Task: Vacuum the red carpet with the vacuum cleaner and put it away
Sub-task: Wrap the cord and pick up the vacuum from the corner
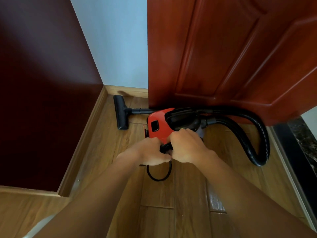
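Both hands cover the near end of the vacuum [159, 124], so that part can't be seen. L hand [151, 152] is curled round the cord [159, 176]; the loop's ends go up under it & vanish. R hand [187, 146] hides its own fingertips, can't tell what it holds. Black bit [165, 146] btwn the hands is too small to name. Pipe [142, 110] slips behind the vacuum. Door [223, 57] is cut off at top & right. Arms [103, 194] run off the bottom edge. Dark wall [42, 83] on the left is blurry.
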### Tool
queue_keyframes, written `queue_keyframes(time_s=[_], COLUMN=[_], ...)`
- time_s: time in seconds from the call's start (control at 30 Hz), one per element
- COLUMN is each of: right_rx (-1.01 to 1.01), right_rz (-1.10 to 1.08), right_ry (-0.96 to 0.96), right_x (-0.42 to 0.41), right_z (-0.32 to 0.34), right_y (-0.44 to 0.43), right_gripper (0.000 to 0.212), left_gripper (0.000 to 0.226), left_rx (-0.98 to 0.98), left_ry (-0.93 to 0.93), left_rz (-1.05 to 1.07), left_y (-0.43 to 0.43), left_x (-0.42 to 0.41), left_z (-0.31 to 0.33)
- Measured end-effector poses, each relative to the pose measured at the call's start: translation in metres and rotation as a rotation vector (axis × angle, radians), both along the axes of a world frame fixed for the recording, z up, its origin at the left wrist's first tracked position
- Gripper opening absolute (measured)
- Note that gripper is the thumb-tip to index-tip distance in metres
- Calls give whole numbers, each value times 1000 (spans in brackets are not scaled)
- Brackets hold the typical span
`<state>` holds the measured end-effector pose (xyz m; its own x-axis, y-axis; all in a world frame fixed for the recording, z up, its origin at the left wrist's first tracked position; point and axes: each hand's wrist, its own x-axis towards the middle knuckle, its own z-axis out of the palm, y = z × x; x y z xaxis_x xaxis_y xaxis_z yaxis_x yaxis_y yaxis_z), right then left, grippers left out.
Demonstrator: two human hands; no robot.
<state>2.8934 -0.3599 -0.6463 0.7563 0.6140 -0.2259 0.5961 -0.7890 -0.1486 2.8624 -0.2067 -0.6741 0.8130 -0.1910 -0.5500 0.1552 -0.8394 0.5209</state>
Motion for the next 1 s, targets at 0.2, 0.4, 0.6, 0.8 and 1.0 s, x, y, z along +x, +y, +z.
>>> queue_keyframes(time_s=[0.2,0.4,0.6,0.8,1.0], right_rx=[43,275,484,-38,-172], right_rz=[6,17,-367,-348,-511], right_ry=[-2,218,-91,-39,-32], right_x=[-7,23,90,122,116], right_z=[-10,-8,-18,-58,-60], right_y=[14,9,-28,-17,-15], right_gripper=[17,23,60,46,20], left_gripper=[42,12,19,40,28], left_rx=[104,306,402,342,115], left_ry=[-9,-249,-374,-322,-376], left_rz=[11,90,229,142,14], left_y=[-5,1,27,23,18], left_x=[-9,-10,-4,-2,-6], left_z=[-2,2,-2,0,5])
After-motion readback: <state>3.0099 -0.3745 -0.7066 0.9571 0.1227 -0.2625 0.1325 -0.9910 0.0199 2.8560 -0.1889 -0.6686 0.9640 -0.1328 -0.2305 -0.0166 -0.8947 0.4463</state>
